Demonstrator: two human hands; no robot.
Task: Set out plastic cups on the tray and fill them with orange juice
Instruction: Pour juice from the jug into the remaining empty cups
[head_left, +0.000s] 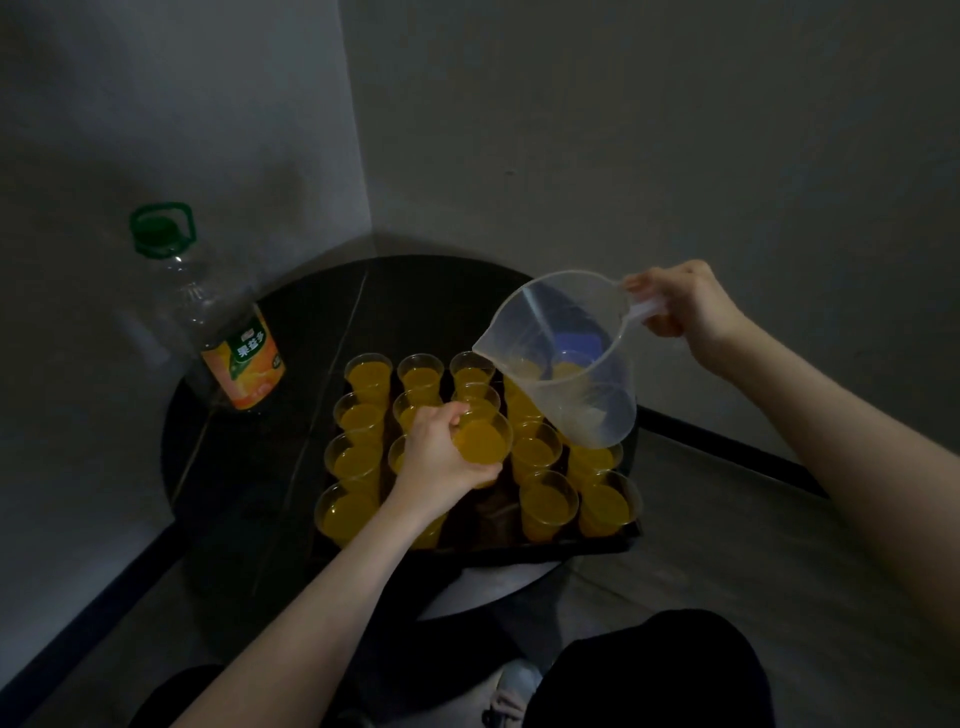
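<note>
A dark tray (597, 540) on a round black table holds several clear plastic cups of orange juice (363, 379) in rows. My left hand (436, 452) grips one juice-filled cup (480, 441), raised a little above the tray's middle. My right hand (680, 306) holds the handle of a clear plastic jug (566, 358), tilted with its spout to the left over the back cups. Only a small pool of juice lies in the jug's bottom. A bare spot shows on the tray below the lifted cup.
A large clear juice bottle (228, 343) with a green cap and orange label stands at the table's left edge, nearly drained. The round table (270, 467) sits in a corner between two walls. My legs in dark trousers (649, 675) are below the table.
</note>
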